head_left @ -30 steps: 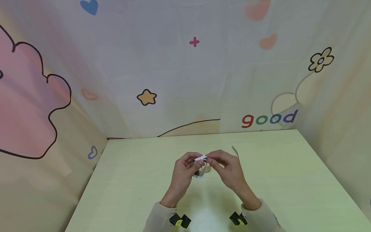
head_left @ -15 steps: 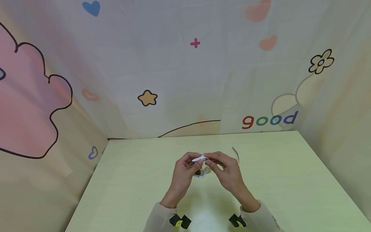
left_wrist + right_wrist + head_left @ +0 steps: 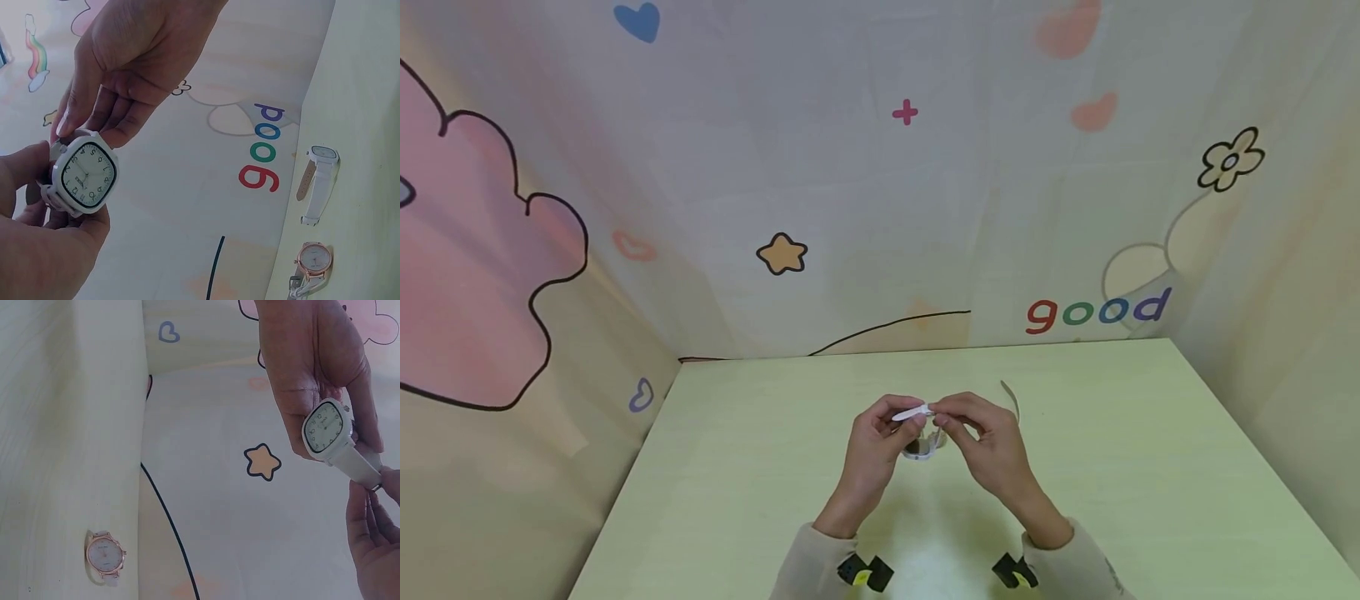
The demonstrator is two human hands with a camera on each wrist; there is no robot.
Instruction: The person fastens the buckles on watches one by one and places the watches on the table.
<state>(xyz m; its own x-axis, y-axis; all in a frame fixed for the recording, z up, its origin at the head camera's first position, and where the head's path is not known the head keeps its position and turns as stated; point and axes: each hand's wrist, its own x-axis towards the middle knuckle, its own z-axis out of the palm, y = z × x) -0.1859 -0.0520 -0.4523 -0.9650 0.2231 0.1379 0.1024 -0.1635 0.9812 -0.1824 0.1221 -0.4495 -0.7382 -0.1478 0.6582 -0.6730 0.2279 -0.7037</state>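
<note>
We're likely working the strap [image 3: 359, 465]: left hand [image 3: 872, 448] grips white square-dial watch [image 3: 86, 175], right hand [image 3: 994, 443] pinches strap beside it; next needs steadiness.

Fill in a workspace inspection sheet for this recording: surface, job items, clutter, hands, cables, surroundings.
Surface: pale green table, no spill seen on the visible part.
Job item: white watch with a rounded-square dial, held up in both hands.
Clutter: second white watch and rose-gold watch with a round dial, lying apart on the table.
Left hand: holds the white watch by its case.
Right hand: pinches the white watch's strap near its end.
Cables: nothing seen.
Surroundings: printed fabric backdrop behind the table, with hearts, a star, a flower and the word "good".
</note>
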